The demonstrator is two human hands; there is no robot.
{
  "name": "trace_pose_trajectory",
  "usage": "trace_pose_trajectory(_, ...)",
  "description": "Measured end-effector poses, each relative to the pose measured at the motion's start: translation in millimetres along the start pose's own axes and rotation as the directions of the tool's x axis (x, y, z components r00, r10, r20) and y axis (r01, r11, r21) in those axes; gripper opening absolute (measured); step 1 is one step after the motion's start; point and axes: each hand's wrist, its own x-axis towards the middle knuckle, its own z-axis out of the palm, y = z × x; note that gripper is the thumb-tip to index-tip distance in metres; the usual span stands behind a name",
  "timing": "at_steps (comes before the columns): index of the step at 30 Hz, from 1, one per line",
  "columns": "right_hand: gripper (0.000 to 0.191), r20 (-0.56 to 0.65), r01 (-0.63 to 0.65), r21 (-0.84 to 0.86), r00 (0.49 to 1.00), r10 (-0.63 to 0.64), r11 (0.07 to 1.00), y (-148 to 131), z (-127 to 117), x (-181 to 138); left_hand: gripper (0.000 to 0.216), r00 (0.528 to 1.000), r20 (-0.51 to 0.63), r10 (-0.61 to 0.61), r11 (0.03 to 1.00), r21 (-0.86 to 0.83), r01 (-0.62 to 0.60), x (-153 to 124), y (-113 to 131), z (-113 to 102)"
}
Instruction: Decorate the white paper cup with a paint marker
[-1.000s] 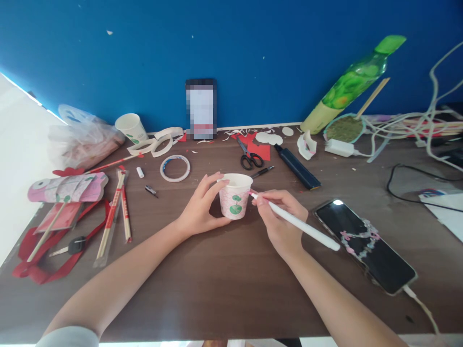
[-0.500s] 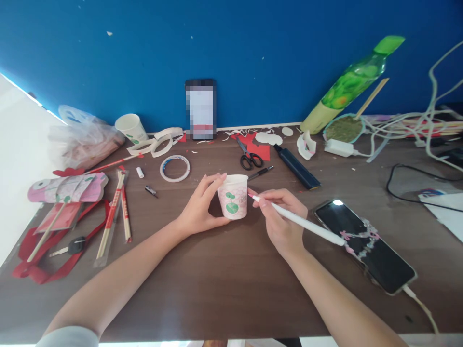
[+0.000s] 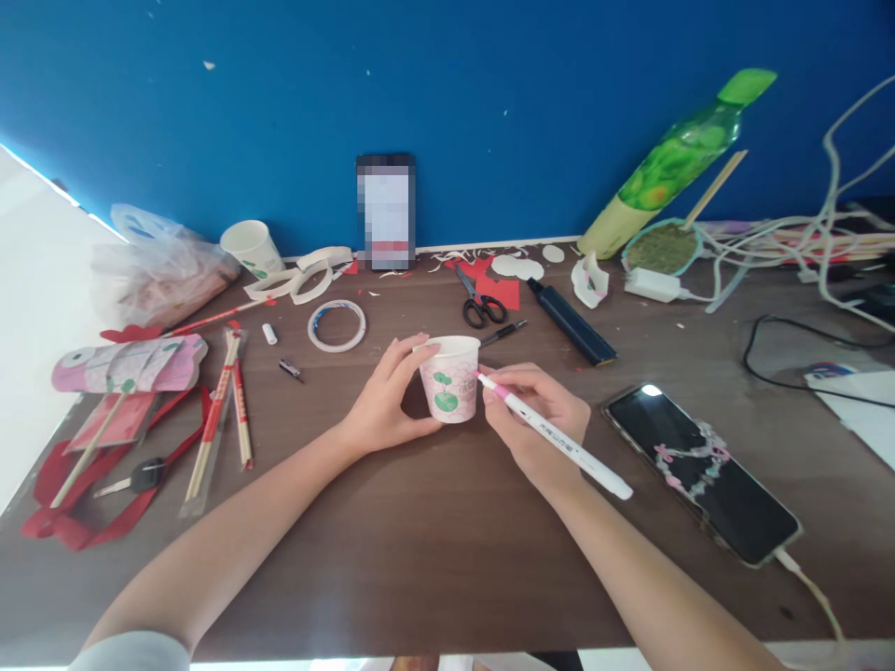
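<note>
A small white paper cup (image 3: 451, 377) with a green plant print and pink drawn scales stands upright on the brown table (image 3: 419, 540). My left hand (image 3: 384, 401) is wrapped around the cup's left side and grips it. My right hand (image 3: 535, 419) pinches a white marker (image 3: 559, 438) with a pink tip. The tip touches the cup's right side, just under the rim.
Black scissors (image 3: 479, 303), a dark marker (image 3: 573, 321) and a tape ring (image 3: 337, 325) lie behind the cup. A phone (image 3: 703, 471) on a cable lies at the right. Chopsticks (image 3: 224, 410), a paper fish (image 3: 130, 365) and a key (image 3: 140, 478) lie at the left. Another phone (image 3: 385, 212) leans on the blue wall.
The cup has turned a little in my left hand, so the green print faces more left. The marker has tilted so that its back end points lower; its tip stays at the cup's right side.
</note>
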Motion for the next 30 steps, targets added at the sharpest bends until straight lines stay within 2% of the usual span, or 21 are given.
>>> trace_pose_trajectory(10,0.016,-0.011,0.015,-0.077,1.000,-0.016,0.997,-1.8,0.3,2.0,0.082,1.000,-0.009,0.017,1.000,0.008,-0.017,0.4,1.1,0.1)
trace_pose_trajectory(30,0.011,-0.021,-0.082,-0.138,0.997,0.080,0.987,-3.9,-1.9,3.9,0.081,1.000,-0.002,0.020,1.000,0.014,-0.020,-0.3,0.5,-0.1)
